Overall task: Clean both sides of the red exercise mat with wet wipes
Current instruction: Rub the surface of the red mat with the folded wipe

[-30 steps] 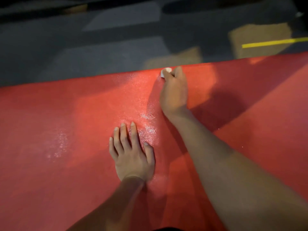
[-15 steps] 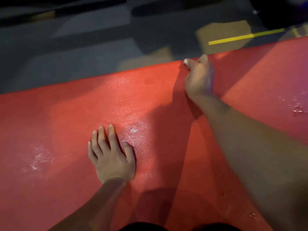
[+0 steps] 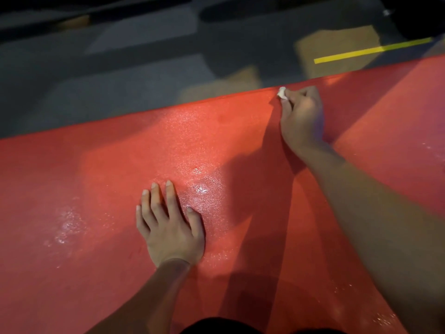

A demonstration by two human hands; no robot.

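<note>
Toward one o'clock, at the far edge of the mat [image 3: 120, 189], my right hand [image 3: 302, 119] pinched the soft, limp wipe [image 3: 281, 92]; my left hand [image 3: 169, 227] lay flat, pinning the thin, wet, probably slippery mat.

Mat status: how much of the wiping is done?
Done: wet sheen covers the mat middle. In hand: right hand rubs a wipe along the far edge while left hand presses flat. Left: the dry-looking patches here, and the underside, which is not visible.
</note>
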